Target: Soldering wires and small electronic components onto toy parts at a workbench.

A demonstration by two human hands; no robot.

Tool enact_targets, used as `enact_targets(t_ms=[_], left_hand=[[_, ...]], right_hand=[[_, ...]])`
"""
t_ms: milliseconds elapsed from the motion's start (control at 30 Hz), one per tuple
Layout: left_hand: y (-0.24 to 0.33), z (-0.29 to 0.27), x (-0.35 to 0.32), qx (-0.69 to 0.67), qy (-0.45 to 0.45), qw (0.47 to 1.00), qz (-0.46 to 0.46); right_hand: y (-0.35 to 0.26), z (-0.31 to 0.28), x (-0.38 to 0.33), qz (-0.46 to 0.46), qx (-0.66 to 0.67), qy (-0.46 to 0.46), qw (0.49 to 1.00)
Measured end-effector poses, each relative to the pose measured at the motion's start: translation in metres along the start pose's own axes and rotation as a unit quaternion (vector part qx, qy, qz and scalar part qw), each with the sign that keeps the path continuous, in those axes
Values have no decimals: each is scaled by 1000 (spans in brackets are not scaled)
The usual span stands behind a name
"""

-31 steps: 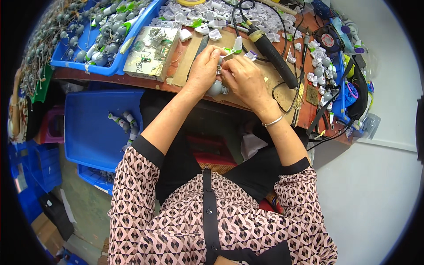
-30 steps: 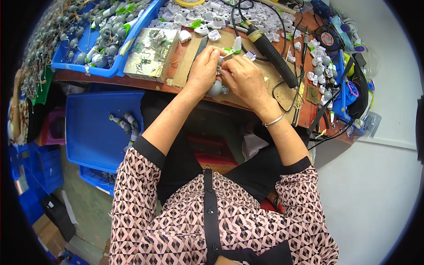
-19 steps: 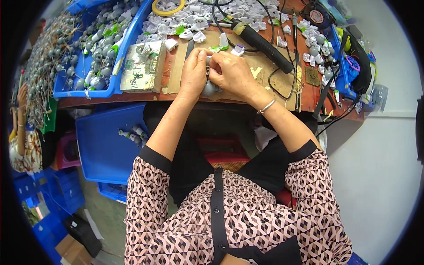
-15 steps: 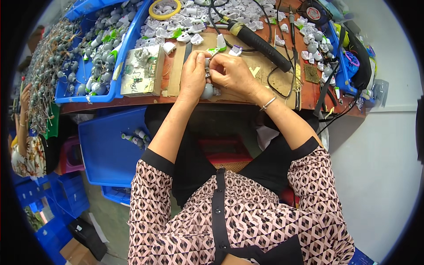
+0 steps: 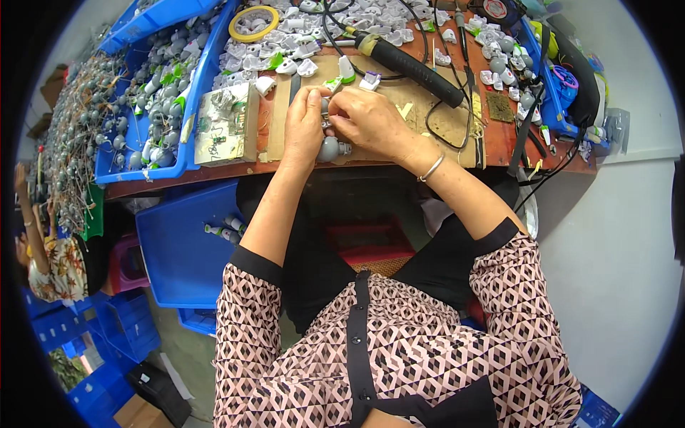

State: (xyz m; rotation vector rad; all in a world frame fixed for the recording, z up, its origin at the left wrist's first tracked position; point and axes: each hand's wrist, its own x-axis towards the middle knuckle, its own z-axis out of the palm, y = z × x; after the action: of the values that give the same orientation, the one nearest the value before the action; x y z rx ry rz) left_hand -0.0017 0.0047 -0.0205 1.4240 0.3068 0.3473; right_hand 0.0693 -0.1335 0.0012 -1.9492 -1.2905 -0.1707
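Observation:
Over the cardboard on the bench my two hands meet. My left hand [image 5: 305,130] is closed, fingers wrapped round a small grey ball-shaped part [image 5: 325,105] that shows only in the gap between the hands. My right hand [image 5: 369,121] is pinched against the same spot; what its fingertips grip is hidden. Just below the hands, near the bench's front edge, a grey ball with a short ribbed neck [image 5: 330,149] lies partly covered. Beyond my fingers a white and green plastic piece [image 5: 346,70] stands beside a small white casing [image 5: 369,81].
A black cylindrical handle tool [image 5: 410,68] with a cable lies across the cardboard [image 5: 275,146]. White casings [image 5: 314,32] are heaped behind, near a yellow tape roll [image 5: 253,23]. A metal-topped box [image 5: 227,125] and blue bin [image 5: 182,153] stand left. Another person's arm [image 5: 32,221] shows far left.
My right hand has turned over slightly, its fingers curling closer to my left hand. The lower grey ball shows more fully. The whole view has shifted a little.

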Motion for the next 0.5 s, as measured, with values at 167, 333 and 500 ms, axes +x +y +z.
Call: enact_targets(t_ms=[167,333,500], left_hand=[[-5,-2,1,33,3,999,25],[-15,-2,4,141,42,980,134],[-5,0,3,121,11,988,92]], right_hand=[[-1,1,8,11,-32,-33,999],[-6,3,16,114,-58,-123,984],[-4,-4,16,236,118,-151,953]])
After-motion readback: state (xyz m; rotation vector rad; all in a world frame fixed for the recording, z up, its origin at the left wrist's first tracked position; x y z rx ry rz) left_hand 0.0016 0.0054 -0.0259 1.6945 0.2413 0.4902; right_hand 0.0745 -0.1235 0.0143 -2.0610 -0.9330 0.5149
